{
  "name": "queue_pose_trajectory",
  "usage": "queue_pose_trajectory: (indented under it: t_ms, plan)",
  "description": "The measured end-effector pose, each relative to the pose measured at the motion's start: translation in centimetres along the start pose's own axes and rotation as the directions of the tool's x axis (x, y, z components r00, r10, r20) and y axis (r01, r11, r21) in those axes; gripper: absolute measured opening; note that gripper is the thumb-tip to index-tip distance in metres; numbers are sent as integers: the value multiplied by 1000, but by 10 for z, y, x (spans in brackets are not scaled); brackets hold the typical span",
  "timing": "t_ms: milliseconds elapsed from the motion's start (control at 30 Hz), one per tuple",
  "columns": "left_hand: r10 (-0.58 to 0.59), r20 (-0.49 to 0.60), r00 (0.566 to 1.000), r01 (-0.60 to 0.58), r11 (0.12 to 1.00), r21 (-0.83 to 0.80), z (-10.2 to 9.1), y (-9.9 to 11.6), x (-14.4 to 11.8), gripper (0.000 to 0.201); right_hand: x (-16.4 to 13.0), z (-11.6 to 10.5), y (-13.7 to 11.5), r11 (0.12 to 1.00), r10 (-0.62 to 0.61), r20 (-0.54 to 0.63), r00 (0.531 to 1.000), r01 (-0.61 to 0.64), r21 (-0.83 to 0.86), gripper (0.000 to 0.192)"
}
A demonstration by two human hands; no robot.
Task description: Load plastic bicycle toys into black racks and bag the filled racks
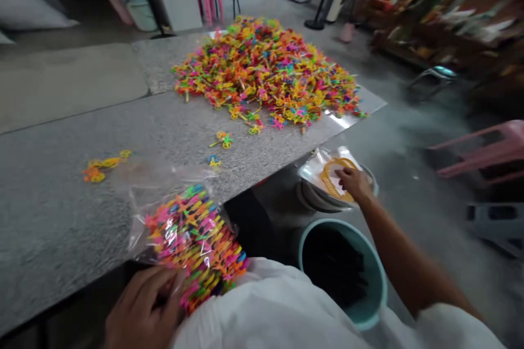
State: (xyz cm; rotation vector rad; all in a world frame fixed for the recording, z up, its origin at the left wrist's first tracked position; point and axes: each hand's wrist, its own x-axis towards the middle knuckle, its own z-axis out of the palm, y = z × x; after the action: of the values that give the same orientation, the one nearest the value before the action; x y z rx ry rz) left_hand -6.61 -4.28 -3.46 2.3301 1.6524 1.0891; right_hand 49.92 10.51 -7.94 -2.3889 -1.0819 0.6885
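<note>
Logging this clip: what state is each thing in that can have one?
Clear plastic bag of colourful pieces: filled, gripped by left hand.
Right hand: resting on clear packets with orange print.
Teal plastic bucket: uncovered, dark contents.
Heap of colourful plastic pieces: loose on table.

Left hand [141, 308] low and close to the body, palm down, back of the hand up, fingers [158, 283] curled forward and closed in a grasp, thumb side toward the chest. Wrist bent slightly, forearm out of view below. Right arm stretched well away from the torso, bare forearm running up and out from the white sleeve, elbow nearly straight. Right hand [354, 182] palm down, fingers bent and pinched together at the tips.
</note>
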Motion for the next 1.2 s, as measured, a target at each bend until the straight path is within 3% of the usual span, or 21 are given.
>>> queue_pose_trajectory:
  t_ms: [67, 100, 167, 267, 300, 367, 433, 500, 533, 567, 633, 800, 933, 967, 1033, 1100, 1133, 1200]
  plan:
    - [17, 5, 1000, -17, 998, 59, -2, 7, 3, 7, -42, 12, -28, 957, -105, 155, 982, 57, 286, 41]
    - [31, -27, 999, -29, 998, 60, -2, 11, 6, 4, -69, 20, -43, 923, -180, 276, 944, 65, 379, 43]
    - [-3, -6, 1000, 4, 1000, 27, -1, 18, 11, 4, -130, 38, -71, 877, -365, 476, 800, 125, 463, 45]
    - [-69, -13, 998, 69, 998, -7, 0, 24, 18, 8, -214, 69, -106, 816, -573, 647, 503, 281, 504, 44]
    - [-80, -13, 997, 80, 997, -16, 0, 25, 21, 9, -235, 79, -114, 761, -648, 637, 418, 379, 526, 45]
    - [-100, -12, 995, 99, 994, -39, -2, 27, 26, 12, -264, 98, -125, 571, -805, 535, 257, 584, 577, 41]
    - [-114, -21, 993, 113, 991, -65, -5, 29, 31, 14, -278, 112, -129, 306, -917, 391, 79, 768, 563, 28]
    - [-119, -32, 992, 116, 990, -83, -9, 31, 35, 16, -281, 120, -131, 57, -950, 297, -95, 884, 464, 27]
    - [-116, -34, 993, 112, 990, -90, -10, 31, 36, 16, -281, 123, -132, -32, -947, 282, -155, 917, 398, 31]
    - [-112, -34, 993, 108, 989, -98, -11, 32, 36, 17, -281, 125, -134, -87, -944, 274, -184, 940, 330, 35]
    - [-107, -36, 994, 103, 989, -102, -12, 33, 36, 16, -281, 128, -138, -121, -950, 261, -174, 971, 208, 42]
    - [-85, -63, 994, 80, 994, -79, -10, 37, 33, 13, -287, 135, -152, -55, -975, 214, -59, 998, 27, 47]
    - [-92, -63, 994, 85, 992, -95, -11, 36, 24, 15, -285, 121, -149, -69, -978, 184, -98, 985, 159, 34]
    - [-77, -61, 995, 71, 993, -98, -12, 34, 19, 15, -281, 117, -146, -55, -983, 161, -86, 980, 190, 30]
    - [-41, -42, 998, 37, 994, -106, -14, 31, 8, 13, -271, 113, -139, 23, -996, 94, 6, 985, 172, 28]
    - [-12, -7, 1000, 11, 994, -111, -15, 29, -6, 11, -261, 115, -132, 106, -994, 47, 102, 990, 97, 40]
    - [-5, 15, 1000, 7, 994, -107, -15, 29, -13, 10, -257, 118, -130, 128, -991, 45, 125, 989, 67, 48]
    - [2, 57, 998, 3, 996, -89, -13, 31, -26, 10, -253, 125, -126, 124, -989, 85, 119, 991, 52, 58]
